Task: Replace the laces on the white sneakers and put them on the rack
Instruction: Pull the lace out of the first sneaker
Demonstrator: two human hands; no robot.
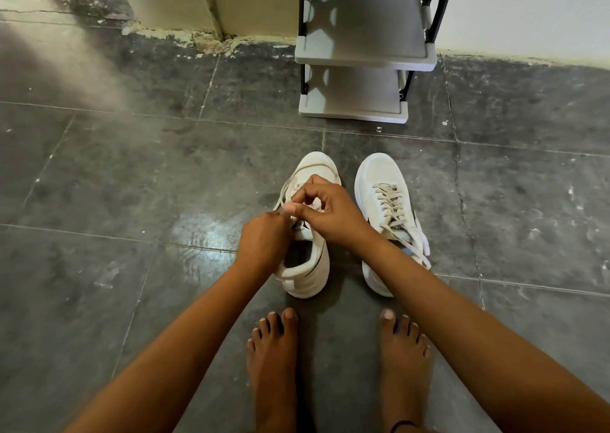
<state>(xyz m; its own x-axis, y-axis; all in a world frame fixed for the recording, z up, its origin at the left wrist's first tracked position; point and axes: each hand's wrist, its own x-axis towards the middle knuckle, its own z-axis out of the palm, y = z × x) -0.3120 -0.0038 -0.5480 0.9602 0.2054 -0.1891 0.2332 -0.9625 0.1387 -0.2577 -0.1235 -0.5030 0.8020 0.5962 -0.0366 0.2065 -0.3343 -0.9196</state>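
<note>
Both hands, the left hand [264, 239] and right hand [325, 211], are pinching the soft, limp lace [286, 187] over the left sneaker [305, 267]; gripping near its tip is likely handling best.

A dark tiled floor [99, 175] carries two white sneakers, the left sneaker [305, 267] just beside the laced right sneaker [386, 201], with a grey shoe rack [356, 102] beyond them and two bare feet [274, 360] nearer.

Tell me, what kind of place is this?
Probably a home hallway or entryway. There's a shoe rack against the wall, a dark tiled floor, and a barefoot person lacing a white sneaker.
</note>
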